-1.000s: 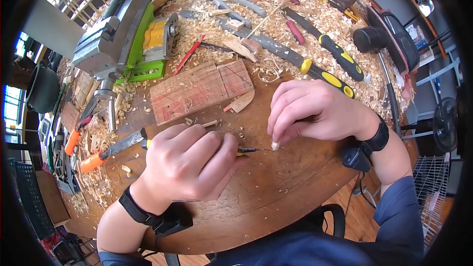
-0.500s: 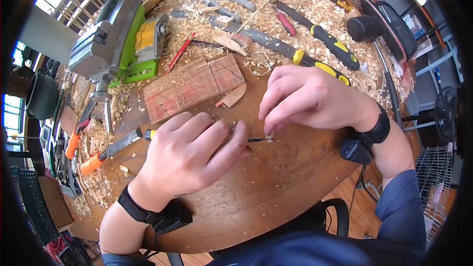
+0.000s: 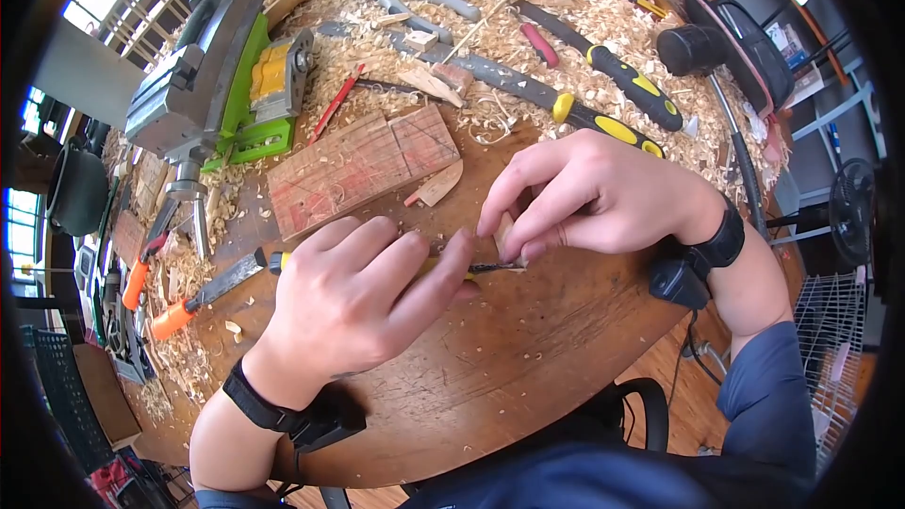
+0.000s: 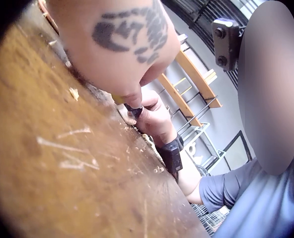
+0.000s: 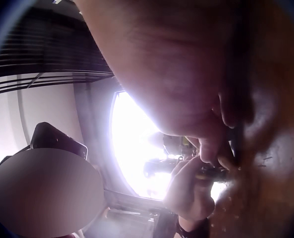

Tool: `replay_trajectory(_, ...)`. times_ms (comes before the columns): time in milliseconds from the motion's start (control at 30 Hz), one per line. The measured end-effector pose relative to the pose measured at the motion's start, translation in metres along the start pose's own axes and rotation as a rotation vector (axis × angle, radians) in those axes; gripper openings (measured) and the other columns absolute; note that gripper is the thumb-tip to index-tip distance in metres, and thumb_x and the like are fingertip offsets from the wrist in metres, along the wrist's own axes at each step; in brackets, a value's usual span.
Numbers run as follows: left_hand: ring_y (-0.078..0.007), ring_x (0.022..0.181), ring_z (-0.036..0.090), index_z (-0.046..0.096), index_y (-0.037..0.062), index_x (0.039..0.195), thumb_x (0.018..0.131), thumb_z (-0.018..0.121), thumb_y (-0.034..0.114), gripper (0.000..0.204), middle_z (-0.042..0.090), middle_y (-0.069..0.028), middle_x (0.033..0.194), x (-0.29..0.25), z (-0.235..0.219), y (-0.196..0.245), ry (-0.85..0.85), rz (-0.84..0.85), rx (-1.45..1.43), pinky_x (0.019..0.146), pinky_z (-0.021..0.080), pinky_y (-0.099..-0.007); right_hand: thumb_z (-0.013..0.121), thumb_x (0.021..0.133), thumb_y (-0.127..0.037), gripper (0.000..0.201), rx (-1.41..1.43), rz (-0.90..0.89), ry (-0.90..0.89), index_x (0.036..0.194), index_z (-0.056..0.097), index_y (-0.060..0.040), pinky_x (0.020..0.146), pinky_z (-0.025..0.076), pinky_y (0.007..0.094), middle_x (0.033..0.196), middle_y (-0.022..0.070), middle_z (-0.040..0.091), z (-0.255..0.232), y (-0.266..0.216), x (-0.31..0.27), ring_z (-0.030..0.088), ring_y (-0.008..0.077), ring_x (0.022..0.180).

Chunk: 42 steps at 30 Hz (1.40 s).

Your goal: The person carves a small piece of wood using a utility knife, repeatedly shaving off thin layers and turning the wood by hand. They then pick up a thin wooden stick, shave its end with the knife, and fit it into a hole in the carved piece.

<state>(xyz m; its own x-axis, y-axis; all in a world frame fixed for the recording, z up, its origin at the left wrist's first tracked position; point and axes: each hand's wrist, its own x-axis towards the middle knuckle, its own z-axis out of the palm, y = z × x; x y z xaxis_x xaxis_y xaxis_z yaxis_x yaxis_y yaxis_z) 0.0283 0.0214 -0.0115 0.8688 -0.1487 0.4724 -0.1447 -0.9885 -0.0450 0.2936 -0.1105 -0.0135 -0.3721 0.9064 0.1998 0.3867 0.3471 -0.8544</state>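
My left hand point(image 3: 353, 297) grips a slim yellow-and-black knife point(image 3: 481, 269) low over the table. Its dark narrow blade points right, and most of the handle is hidden in the fist. In the left wrist view the dark blade point(image 4: 135, 111) sticks out past the left thumb. My right hand point(image 3: 599, 193) pinches a small pale wood piece point(image 3: 502, 234) between thumb and fingers, right at the knife's tip. The two hands nearly meet, with the left thumb close to the wood piece. Behind them lie a reddish board point(image 3: 363, 170) and a small shaped wood piece point(image 3: 440, 186).
Wood shavings point(image 3: 509, 24) cover the table's far side. Among them lie yellow-and-black-handled tools point(image 3: 603, 123) and a red pencil-like stick point(image 3: 337, 108). A metal vise point(image 3: 193, 85) stands at the left, near an orange-handled chisel point(image 3: 203, 297). A black mallet point(image 3: 693, 50) lies at the right.
My right hand has moved left, closer to the left hand and the knife tip. The pinched wood piece now shows between its fingers. The whole head view has shifted slightly.
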Motion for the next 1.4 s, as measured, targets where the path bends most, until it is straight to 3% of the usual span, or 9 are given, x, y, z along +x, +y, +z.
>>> replay_trajectory(300,-0.0214,0.069,0.063,0.080,0.0055,0.114,0.075,0.091,0.028,0.047,0.065,-0.0029,0.084,-0.001,0.000,0.000,-0.021,-0.024,-0.064,0.059,0.048,-0.0358,0.077,0.092,0.000,0.006,-0.065,-0.013,0.019,0.097,0.081,-0.0011,0.076,0.058,0.0350,0.106,0.0064,0.076,0.006,0.001,0.001,0.074,0.0220,0.088)
replay_trajectory(367,-0.0149,0.065,0.056,0.080,0.0078,0.114,0.079,0.086,0.030,0.041,0.052,0.0019,0.074,0.000,0.003,-0.002,0.047,0.007,-0.037,0.054,0.045,-0.0314,0.077,0.092,-0.001,0.005,-0.082,-0.029,0.034,0.096,0.080,-0.0012,0.077,0.058,0.0355,0.106,0.0066,0.076,0.009,0.000,0.001,0.074,0.0234,0.089)
replay_trajectory(500,-0.0147,0.065,0.056,0.080,0.0073,0.113,0.079,0.086,0.029,0.041,0.052,0.0021,0.074,0.001,0.000,0.000,0.036,-0.015,-0.031,0.054,0.045,-0.0311,0.076,0.092,-0.004,0.005,-0.123,-0.017,0.065,0.095,0.079,-0.0026,0.084,0.057,0.0390,0.108,0.0078,0.075,0.014,-0.004,0.002,0.072,0.0284,0.097)
replay_trajectory(633,-0.0218,0.069,0.064,0.080,0.0041,0.114,0.075,0.092,0.028,0.047,0.066,-0.0036,0.084,0.002,-0.006,0.004,-0.043,-0.046,-0.051,0.060,0.049,-0.0361,0.076,0.093,-0.006,0.006,-0.139,0.011,0.089,0.095,0.079,-0.0025,0.089,0.056,0.0407,0.109,0.0084,0.076,0.017,-0.009,0.002,0.071,0.0302,0.102)
replay_trajectory(900,-0.0212,0.069,0.063,0.080,0.0037,0.112,0.073,0.092,0.026,0.047,0.066,-0.0029,0.082,0.002,-0.004,0.006,-0.039,-0.034,-0.015,0.059,0.050,-0.0349,0.077,0.093,-0.008,0.009,-0.101,0.076,0.101,0.097,0.082,-0.0023,0.084,0.058,0.0388,0.109,0.0090,0.078,0.018,-0.010,0.000,0.073,0.0285,0.098)
replay_trajectory(967,-0.0127,0.064,0.053,0.081,0.0072,0.112,0.080,0.086,0.027,0.038,0.052,0.0034,0.074,0.002,0.002,0.005,0.049,-0.004,0.015,0.052,0.042,-0.0296,0.077,0.094,-0.008,0.009,-0.104,0.075,0.102,0.098,0.083,-0.0024,0.084,0.058,0.0384,0.109,0.0090,0.078,0.018,-0.009,0.000,0.074,0.0282,0.097)
replay_trajectory(1100,-0.0125,0.064,0.053,0.082,0.0075,0.112,0.080,0.086,0.027,0.037,0.052,0.0034,0.074,0.002,0.001,0.007,0.048,-0.008,0.012,0.052,0.042,-0.0293,0.078,0.093,-0.008,0.009,-0.116,0.062,0.123,0.097,0.083,-0.0023,0.083,0.058,0.0374,0.107,0.0082,0.079,0.019,-0.009,0.000,0.074,0.0278,0.094)
replay_trajectory(1167,-0.0210,0.068,0.064,0.080,0.0032,0.114,0.073,0.093,0.023,0.048,0.066,-0.0025,0.083,0.003,-0.005,0.011,-0.055,-0.048,-0.026,0.058,0.051,-0.0351,0.078,0.093,-0.009,0.009,-0.128,0.061,0.121,0.097,0.083,-0.0024,0.083,0.058,0.0370,0.107,0.0077,0.079,0.019,-0.008,0.000,0.075,0.0275,0.094)
replay_trajectory(1400,-0.0207,0.068,0.065,0.079,0.0034,0.115,0.075,0.092,0.023,0.047,0.066,-0.0023,0.083,0.005,-0.003,0.016,-0.065,-0.062,-0.035,0.057,0.051,-0.0353,0.080,0.092,-0.008,0.010,-0.099,0.072,0.120,0.099,0.085,-0.0033,0.082,0.059,0.0354,0.107,0.0068,0.080,0.018,-0.006,0.000,0.076,0.0253,0.093)
